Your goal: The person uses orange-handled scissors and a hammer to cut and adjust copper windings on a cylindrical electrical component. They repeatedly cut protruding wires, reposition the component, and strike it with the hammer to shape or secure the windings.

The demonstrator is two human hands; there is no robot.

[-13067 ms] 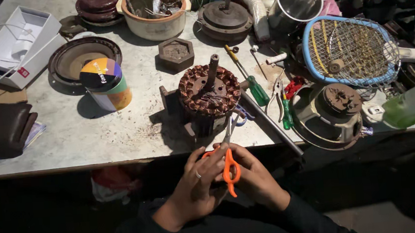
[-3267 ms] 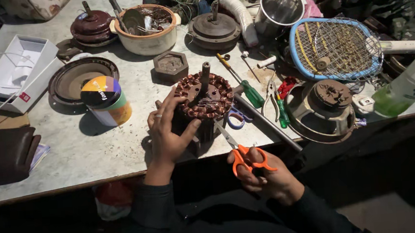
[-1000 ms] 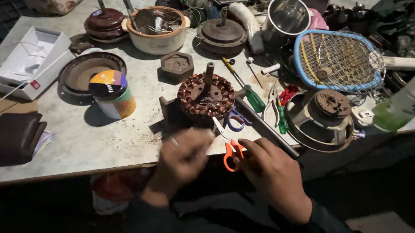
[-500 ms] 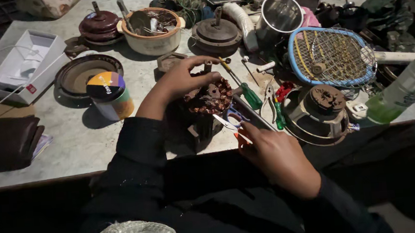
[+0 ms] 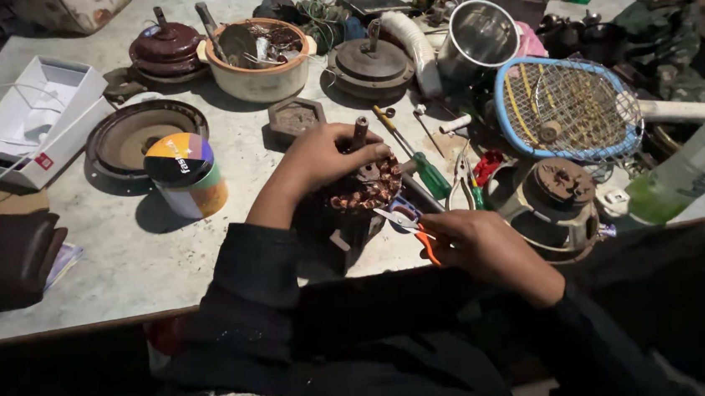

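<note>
A round motor stator with copper windings [image 5: 366, 190] stands on a dark block near the table's front edge, its shaft pointing up. My left hand [image 5: 324, 154] lies over the top of the stator, fingers curled around the shaft. My right hand [image 5: 478, 243] grips orange-handled scissors [image 5: 409, 223], whose blades point left and touch the stator's right edge.
A colourful tin [image 5: 187, 174], a dark round cover [image 5: 136, 138], a white box [image 5: 28, 119] and a brown wallet [image 5: 5, 259] sit left. A bowl of parts [image 5: 262, 58], a green screwdriver [image 5: 426, 171], pliers [image 5: 461, 177], a blue racket [image 5: 568, 110], a motor housing [image 5: 558, 198] and a green bottle [image 5: 686, 172] lie behind and right.
Both hands came up from below the table edge. My left hand has settled on the stator and my right hand has brought the scissors' blades to its right side.
</note>
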